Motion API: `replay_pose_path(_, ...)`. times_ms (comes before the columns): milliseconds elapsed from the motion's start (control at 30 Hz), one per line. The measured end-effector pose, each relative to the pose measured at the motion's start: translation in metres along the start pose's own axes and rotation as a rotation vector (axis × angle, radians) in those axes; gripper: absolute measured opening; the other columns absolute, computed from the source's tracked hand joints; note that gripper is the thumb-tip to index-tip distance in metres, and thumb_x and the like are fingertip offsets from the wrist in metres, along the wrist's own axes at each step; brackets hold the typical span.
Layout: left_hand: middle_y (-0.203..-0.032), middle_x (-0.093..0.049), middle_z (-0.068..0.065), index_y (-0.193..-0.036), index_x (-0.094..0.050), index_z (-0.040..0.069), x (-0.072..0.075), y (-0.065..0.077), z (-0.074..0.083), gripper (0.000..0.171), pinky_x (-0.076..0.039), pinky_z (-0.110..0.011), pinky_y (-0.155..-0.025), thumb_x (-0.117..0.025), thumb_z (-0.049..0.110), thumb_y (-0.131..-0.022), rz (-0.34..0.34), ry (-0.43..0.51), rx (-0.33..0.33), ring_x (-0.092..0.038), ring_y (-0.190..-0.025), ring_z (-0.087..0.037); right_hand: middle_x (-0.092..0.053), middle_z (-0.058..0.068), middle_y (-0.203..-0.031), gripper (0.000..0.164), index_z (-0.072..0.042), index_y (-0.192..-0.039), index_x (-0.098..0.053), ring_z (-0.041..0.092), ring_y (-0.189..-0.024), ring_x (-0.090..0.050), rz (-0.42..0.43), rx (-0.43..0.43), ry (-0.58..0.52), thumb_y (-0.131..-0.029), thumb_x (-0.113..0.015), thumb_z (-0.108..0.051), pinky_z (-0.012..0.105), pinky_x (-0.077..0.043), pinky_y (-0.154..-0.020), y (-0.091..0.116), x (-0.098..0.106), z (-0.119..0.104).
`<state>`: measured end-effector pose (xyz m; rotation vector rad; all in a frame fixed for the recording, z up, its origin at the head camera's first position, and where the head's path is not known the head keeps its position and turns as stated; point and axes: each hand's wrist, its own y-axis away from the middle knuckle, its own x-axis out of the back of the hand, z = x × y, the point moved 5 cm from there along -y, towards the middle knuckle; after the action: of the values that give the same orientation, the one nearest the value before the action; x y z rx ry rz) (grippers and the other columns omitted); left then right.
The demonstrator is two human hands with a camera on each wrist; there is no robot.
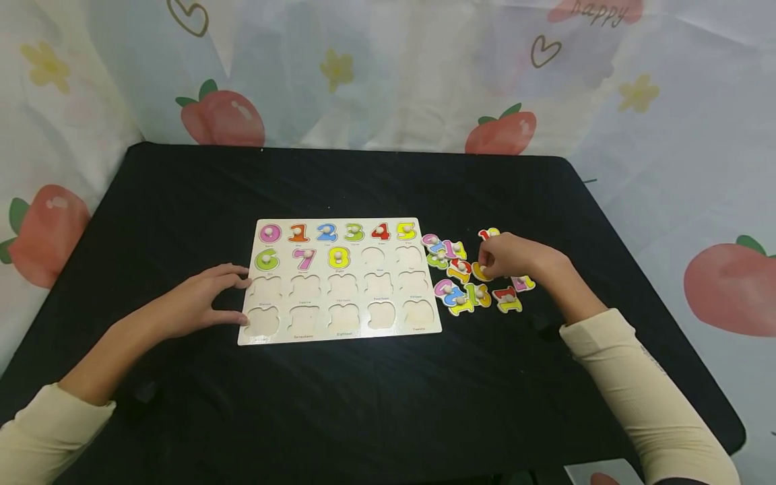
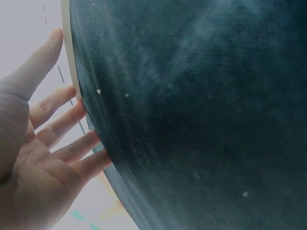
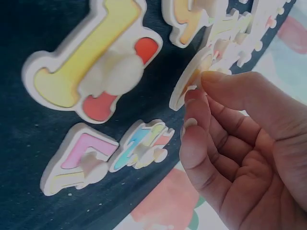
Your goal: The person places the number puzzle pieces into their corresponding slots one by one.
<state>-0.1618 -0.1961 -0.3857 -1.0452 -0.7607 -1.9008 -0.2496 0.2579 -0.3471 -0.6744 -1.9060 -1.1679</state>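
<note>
A pale wooden number puzzle board (image 1: 376, 331) lies on the black table, with knobbed numerals from a pink 0 (image 1: 270, 234) to a yellow 8 (image 1: 339, 257) seated in its upper two rows. My left hand (image 1: 194, 303) touches the board's left edge with extended thumb and fingertips; the left wrist view shows the same hand (image 2: 48, 158) against that thin edge. To the right of the board, my right hand (image 1: 515, 256) pinches an orange-yellow puzzle piece (image 3: 184, 88) between thumb and fingers. That piece is tilted on edge, and its numeral is mostly hidden.
Several loose number pieces (image 1: 459, 271) lie heaped beside the board's right edge, some overlapping. A yellow-and-red piece (image 1: 508, 300) and a pink-and-yellow one (image 1: 523, 283) lie nearer the right forearm. A fruit-printed cloth (image 1: 394, 81) hangs behind the black table (image 1: 339, 411).
</note>
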Motion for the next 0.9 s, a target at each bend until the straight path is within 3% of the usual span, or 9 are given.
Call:
replay_pose_path(433, -0.136, -0.042, -0.023, -0.124, -0.055, -0.006, 0.001, 0.000, 0.000, 0.068, -0.040, -0.054, -0.095, -0.081, 0.030, -0.073, 0.004, 0.002, 0.003, -0.043, -0.116, -0.039, -0.048, 0.002, -0.070, 0.011, -0.006, -0.091, -0.055, 0.015, -0.061, -0.047, 0.139, 0.103, 0.003, -0.082, -0.062, -0.007, 0.029, -0.040, -0.055, -0.017, 0.006, -0.026)
replay_pose_path(900, -0.136, -0.043, -0.022, -0.124, -0.055, -0.006, 0.000, 0.001, -0.001, 0.067, -0.041, -0.053, -0.094, -0.081, 0.031, -0.074, 0.014, 0.006, -0.012, -0.044, -0.115, -0.038, -0.049, 0.001, -0.068, 0.016, -0.006, -0.100, -0.056, 0.014, -0.056, -0.049, 0.189, 0.214, 0.048, -0.085, -0.061, -0.008, 0.028, -0.043, -0.051, -0.043, 0.003, -0.068)
